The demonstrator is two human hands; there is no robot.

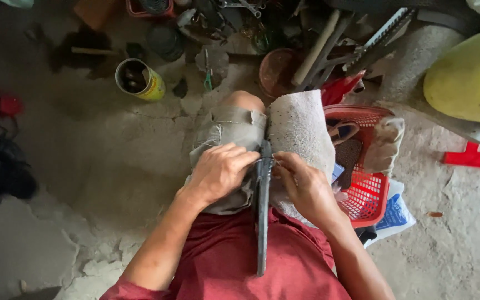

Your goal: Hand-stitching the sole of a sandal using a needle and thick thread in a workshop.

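Both hands pinch something too small to make out against the dark metal bar (pixel 262 205): left hand (pixel 218 172), right hand (pixel 301 186), fingers closed. Right of the bar, a red basket (pixel 370 194) holds sandals.

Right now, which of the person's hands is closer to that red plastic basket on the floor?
The right hand. It sits just beside the red basket, pinching at the dark bar between the knees. The left hand is on the far side of the bar, over the shorts.

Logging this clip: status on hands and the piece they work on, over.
Left hand and right hand pinch at dark long bar between knees. White towel on right knee. Nothing blocking.
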